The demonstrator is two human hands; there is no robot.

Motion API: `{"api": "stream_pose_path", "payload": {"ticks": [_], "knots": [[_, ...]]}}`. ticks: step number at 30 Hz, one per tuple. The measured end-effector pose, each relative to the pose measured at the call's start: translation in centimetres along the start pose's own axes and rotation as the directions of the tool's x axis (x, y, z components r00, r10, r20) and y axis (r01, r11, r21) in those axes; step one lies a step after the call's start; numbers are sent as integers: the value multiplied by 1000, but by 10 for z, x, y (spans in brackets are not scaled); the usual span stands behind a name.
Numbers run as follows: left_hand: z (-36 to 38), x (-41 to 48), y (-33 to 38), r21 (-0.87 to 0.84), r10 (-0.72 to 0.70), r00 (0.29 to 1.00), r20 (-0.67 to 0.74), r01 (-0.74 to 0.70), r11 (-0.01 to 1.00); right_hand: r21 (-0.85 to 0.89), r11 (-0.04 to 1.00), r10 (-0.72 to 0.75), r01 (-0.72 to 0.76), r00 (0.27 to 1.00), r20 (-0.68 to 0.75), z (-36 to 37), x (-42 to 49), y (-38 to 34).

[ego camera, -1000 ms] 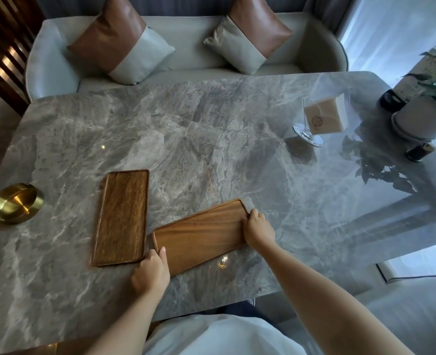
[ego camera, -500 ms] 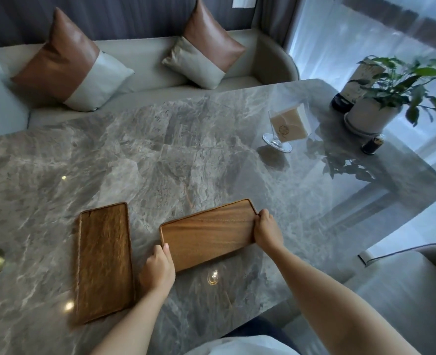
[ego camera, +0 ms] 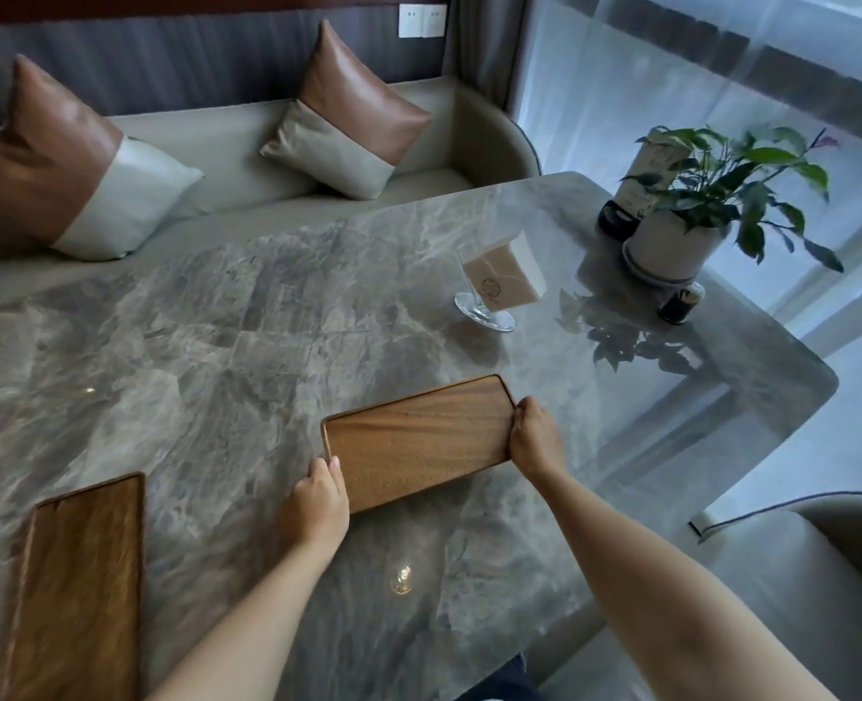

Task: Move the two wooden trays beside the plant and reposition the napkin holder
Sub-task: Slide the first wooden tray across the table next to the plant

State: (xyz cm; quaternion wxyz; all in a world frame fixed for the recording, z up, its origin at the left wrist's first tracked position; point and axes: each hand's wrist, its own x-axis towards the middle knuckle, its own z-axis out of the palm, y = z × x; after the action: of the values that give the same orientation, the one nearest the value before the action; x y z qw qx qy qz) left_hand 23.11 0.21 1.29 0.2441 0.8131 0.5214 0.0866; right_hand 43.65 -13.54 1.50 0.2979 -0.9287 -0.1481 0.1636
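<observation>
- Left hand (ego camera: 316, 503) and right hand (ego camera: 535, 437) clasp opposite ends of a tray (ego camera: 419, 440) on the table (ego camera: 247, 346).
- Second tray (ego camera: 80, 584) lies apart, left.
- Napkin holder (ego camera: 500, 288) stands near the plant (ego camera: 712, 194).

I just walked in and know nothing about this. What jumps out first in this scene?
Two bare hands, left hand and right hand, hold a wooden tray by its short ends over a grey marble table. A second tray lies at the near left. At the far right stand a leafy potted plant and a clear napkin holder.
</observation>
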Motion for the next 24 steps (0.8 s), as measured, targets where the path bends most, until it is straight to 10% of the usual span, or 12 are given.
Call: {"api": "stream_pose_path", "payload": {"ticks": [24], "knots": [[156, 26, 259, 226, 31, 986, 161, -68, 972, -45, 996, 77, -77, 997, -9, -163, 195, 151]]}}
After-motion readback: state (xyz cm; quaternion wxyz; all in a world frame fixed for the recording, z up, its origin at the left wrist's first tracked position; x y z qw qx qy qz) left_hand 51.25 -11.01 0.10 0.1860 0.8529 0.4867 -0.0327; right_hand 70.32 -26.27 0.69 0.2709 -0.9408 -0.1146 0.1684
